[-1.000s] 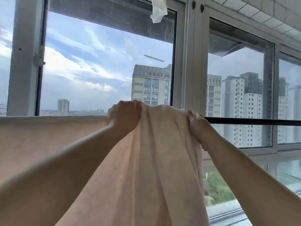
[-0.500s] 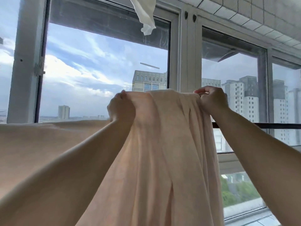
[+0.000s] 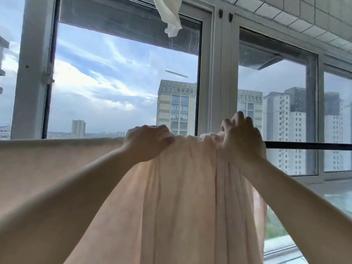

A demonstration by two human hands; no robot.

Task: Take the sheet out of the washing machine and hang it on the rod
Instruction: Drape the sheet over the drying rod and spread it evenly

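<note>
At the rod [image 3: 308, 145], in front of the balcony windows [image 3: 123, 82]: the pale peach sheet [image 3: 181, 197] is draped over it. To the left it lies spread flat along the rod; in the middle it is still bunched in vertical pleats; to the right the rod runs bare and dark.

Left hand [image 3: 146, 142]: closed on the gathered top fold of the sheet, knuckles up, at rod height. Right hand [image 3: 241, 138]: also on the bunched fold, at the sheet's right edge, thumb and lower fingers pinching cloth, upper fingers raised and half spread. So both grip the sheet, the right one more loosely.

Change over the last second: half a second ago both hands held the bunched top edge lifted clear above the rod; now it is back down at rod level and the hands sit closer together. Reads as a lift-and-reseat of the fold.

Judgement: sheet is out of the machine and hung; what remains is spreading the pleated part rightward onto the bare rod. Likely next call is a sideways pull with the right hand. Risk: damp cloth dragging and sliding off unevenly.

A white cloth [image 3: 169, 18] dangles overhead, not involved.
</note>
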